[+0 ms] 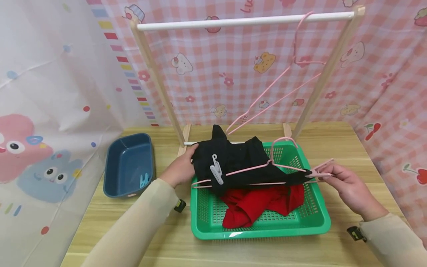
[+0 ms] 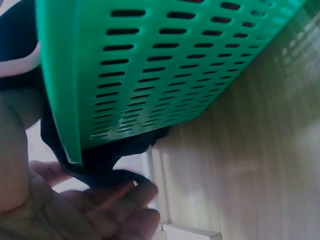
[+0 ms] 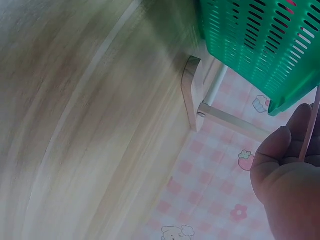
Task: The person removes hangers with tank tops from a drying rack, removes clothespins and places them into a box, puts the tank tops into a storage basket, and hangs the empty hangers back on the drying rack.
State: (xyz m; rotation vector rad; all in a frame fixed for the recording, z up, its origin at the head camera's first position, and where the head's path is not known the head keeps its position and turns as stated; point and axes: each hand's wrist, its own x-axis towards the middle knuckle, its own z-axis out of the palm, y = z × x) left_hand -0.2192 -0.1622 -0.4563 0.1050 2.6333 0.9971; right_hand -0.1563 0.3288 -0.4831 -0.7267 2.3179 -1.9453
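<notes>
A black garment [image 1: 238, 152] with a pale print lies across a pink hanger [image 1: 247, 169] over the green basket [image 1: 260, 233]. My left hand [image 1: 181, 168] grips the garment's left side; in the left wrist view its fingers [image 2: 125, 210] curl beneath the dark cloth. At the garment's narrow right end, my right hand [image 1: 347, 189] pinches a pink clothespin [image 1: 321, 171] beside the hanger's right tip. The right wrist view shows a thin pink piece [image 3: 311, 130] against the palm. Red cloth [image 1: 260, 204] sits in the basket under the black garment.
Behind the basket stands a wooden rack with a white rail [image 1: 247, 23], and another pink hanger [image 1: 267, 92] hangs from it. A dark blue bin [image 1: 128, 141] at the left holds light blue clothespins [image 1: 144, 180]. Printed curtains [image 1: 207, 74] border the wooden table [image 1: 166, 237].
</notes>
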